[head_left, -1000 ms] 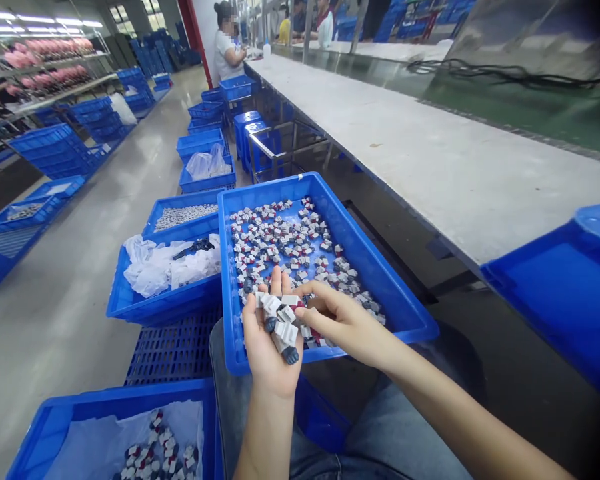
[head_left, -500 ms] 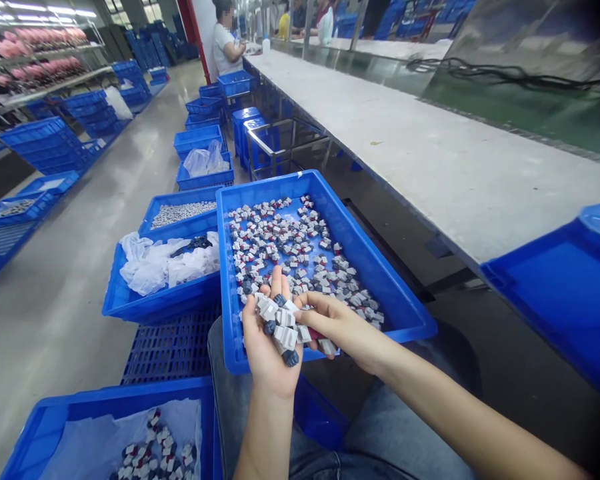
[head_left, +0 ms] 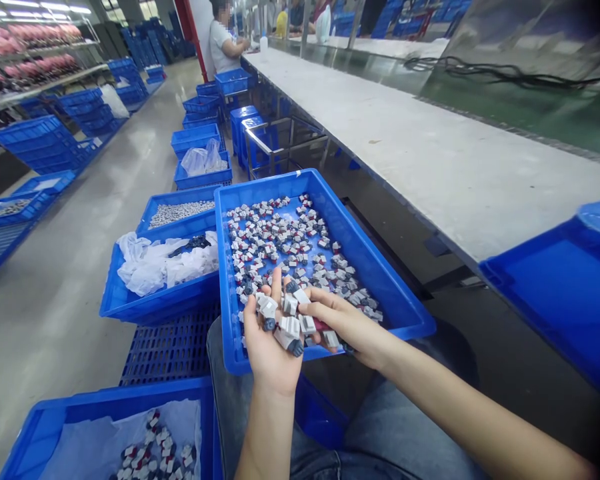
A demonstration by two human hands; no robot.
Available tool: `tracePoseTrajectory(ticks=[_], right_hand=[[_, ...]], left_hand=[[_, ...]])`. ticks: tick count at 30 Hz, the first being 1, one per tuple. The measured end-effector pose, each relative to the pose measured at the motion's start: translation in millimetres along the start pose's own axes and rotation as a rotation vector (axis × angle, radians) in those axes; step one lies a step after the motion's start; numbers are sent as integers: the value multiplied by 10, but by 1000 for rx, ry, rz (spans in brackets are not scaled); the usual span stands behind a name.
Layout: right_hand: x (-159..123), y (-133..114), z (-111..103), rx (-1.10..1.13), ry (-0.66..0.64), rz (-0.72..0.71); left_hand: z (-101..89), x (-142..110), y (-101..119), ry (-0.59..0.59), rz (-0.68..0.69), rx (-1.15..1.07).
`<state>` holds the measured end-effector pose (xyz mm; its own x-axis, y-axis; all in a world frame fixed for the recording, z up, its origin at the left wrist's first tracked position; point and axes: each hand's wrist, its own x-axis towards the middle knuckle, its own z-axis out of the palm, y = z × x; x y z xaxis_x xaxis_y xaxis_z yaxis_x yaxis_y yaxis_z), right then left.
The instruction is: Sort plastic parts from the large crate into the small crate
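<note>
My left hand (head_left: 273, 357) is palm up and cupped, with several small plastic toy robot arms (head_left: 289, 326) lying in it; they are white-grey blocks with dark blue fists. My right hand (head_left: 343, 320) meets it from the right, thumb and fingers closed on more toy arms, one with a dark red part. Its fingers partly hide these pieces. Both hands are over the near edge of a large blue crate (head_left: 330, 190), in which many similar white, red and dark blue pieces are spread.
At the lower left, a lined blue crate (head_left: 45, 417) holds more such pieces. Another blue crate (head_left: 111, 293) contains white sheeting and dark parts. A long white-topped workbench (head_left: 405, 140) runs along the right. A person (head_left: 225, 47) sits farther along it, near blue stools (head_left: 245, 117).
The toy arms in my hands have shifted. My right fingers now hold one raised with its dark fist pointing up, and those in my left palm lie more spread apart.
</note>
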<state>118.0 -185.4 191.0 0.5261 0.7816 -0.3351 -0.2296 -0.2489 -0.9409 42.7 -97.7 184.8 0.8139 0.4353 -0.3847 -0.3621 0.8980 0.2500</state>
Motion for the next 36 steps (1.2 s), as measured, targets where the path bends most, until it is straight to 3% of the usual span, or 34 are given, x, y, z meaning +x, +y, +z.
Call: tracePoseTrajectory(ticks=[6, 10, 13, 19, 22, 29, 34, 36], right_hand=[[-44, -74, -30, -1338, 483, -617], [-75, -26, 3, -1703, 520, -822], [-80, 55, -32, -1728, 523, -869], [-77, 158, -91, -1564, 553, -977], [-73, 141, -63, -1472, 545, -892], [-75, 47, -36, -1003, 419, -562], [-70, 51, -12, -1267, 407, -678], [-73, 32, -29, -1216, 350, -658]], left_hand=[[-71, 19, 28, -62, -76, -58], [-74, 22, 11, -43, -55, -73], [-35, -20, -23, -19, -7, -66], [20, -104, -123, 10, 129, -55], [-16, -84, -138, 25, 128, -88], [-127, -1, -87, 79, -73, -262], [-119, 20, -82, 47, -25, -253], [-123, 26, -66, 39, -21, -241]])
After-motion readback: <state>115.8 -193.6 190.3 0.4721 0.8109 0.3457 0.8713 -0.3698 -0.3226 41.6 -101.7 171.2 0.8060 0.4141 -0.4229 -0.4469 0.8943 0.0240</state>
